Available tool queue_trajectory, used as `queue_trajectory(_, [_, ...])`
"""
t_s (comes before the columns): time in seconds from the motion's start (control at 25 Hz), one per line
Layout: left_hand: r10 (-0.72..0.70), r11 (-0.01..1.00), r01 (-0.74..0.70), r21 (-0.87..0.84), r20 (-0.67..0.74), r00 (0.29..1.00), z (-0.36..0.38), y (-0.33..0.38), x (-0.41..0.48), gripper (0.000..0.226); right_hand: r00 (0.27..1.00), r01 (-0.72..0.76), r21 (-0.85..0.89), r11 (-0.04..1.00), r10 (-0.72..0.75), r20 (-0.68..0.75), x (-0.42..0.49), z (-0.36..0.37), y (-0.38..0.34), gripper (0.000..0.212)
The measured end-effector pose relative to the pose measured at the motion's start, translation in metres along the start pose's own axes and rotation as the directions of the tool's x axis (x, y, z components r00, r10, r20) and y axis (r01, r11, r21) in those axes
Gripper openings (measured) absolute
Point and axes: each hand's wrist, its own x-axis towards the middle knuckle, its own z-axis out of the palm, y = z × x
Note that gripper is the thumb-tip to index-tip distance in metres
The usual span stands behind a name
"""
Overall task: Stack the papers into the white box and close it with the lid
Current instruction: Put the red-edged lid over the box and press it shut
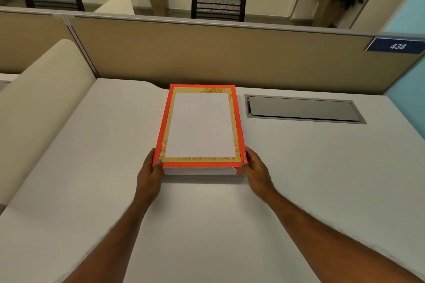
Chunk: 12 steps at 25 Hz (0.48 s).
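An orange-edged lid (239, 122) with a gold border and a white rectangle in its middle lies at the centre of the desk. Whether that rectangle is a loose sheet or part of the lid, I cannot tell. Under the lid's near edge a strip of the white box (200, 170) shows. My left hand (149, 177) grips the near left corner, thumb on the rim. My right hand (256, 172) grips the near right corner the same way. No separate papers are visible on the desk.
The grey-white desk (92, 167) ends at a tan partition (207, 53) just behind the box. A closed grey cable hatch (303, 109) sits in the desk to the right. A cream divider (41, 99) rises along the left. Chairs and plants stand beyond the partition.
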Motion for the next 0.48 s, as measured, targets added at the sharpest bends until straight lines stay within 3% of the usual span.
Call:
queue_trajectory(0.12, [-0.015,1.000,0.014,-0.015,-0.093,0.996,-0.004,0.003,0.002,0.052,0.998,0.006,-0.064,0.998,-0.010,-0.065,0.006,-0.001,-0.005,0.046])
queue_trajectory(0.24, [-0.028,0.999,0.034,0.034,-0.167,0.985,-0.001,0.016,0.038,0.059,0.995,0.040,-0.277,0.960,-0.065,-0.081,0.047,-0.004,-0.014,0.056])
queue_trajectory(0.36, [0.080,0.964,-0.073,0.256,-0.019,0.997,0.014,0.030,0.086,0.070,0.996,0.080,-0.520,0.850,-0.092,0.002,0.101,-0.004,-0.027,0.061])
queue_trajectory(0.48, [0.168,0.834,-0.234,0.500,0.174,0.970,0.010,0.033,0.090,0.075,0.990,0.115,-0.690,0.715,-0.022,0.142,0.130,0.008,-0.040,0.069])
